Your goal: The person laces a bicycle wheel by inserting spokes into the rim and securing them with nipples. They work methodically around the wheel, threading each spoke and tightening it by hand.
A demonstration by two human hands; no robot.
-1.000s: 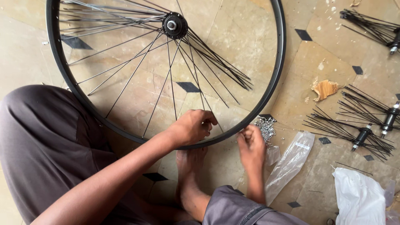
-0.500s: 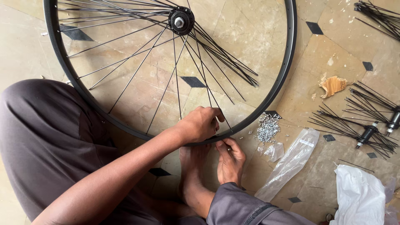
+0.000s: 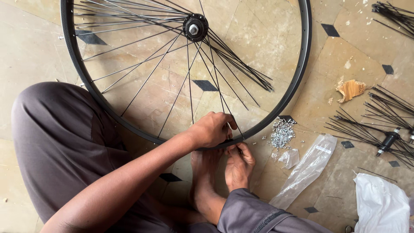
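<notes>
A bicycle wheel rim [image 3: 302, 73], black and partly laced, is seen lying on a tiled floor [image 3: 267, 34], with its hub [image 3: 195, 27] near the top of the view and thin steel spokes [image 3: 189, 86] fanned from it toward the near arc of the rim. The left hand [image 3: 212, 128] is shown inside the rim at its lowest point, its grip clenched on one spoke end where that spoke meets the rim. The right hand [image 3: 238, 166] is placed just below, outside the rim, with fingertips pinched against the rim's outer face; what is pinched there is too small to be made out, though a spoke nipple seems likely. A bare foot [image 3: 205, 181] is seen beneath the rim, between the two hands. A pile of small silver nipples [image 3: 282, 133] is heaped on the floor just beside the rim, next to an empty clear plastic bag [image 3: 308, 170]. Further hubs with loose spokes [image 3: 379, 129] lie well apart to the right, as do a white bag [image 3: 381, 205] and a scrap of torn cardboard [image 3: 350, 89]. Several risks may be judged: the small part could be dropped and lost among the floor debris if the pinch is slackened, the spoke could spring out of its hole if released, and a wrong hole could be chosen, spoiling the lacing pattern.
</notes>
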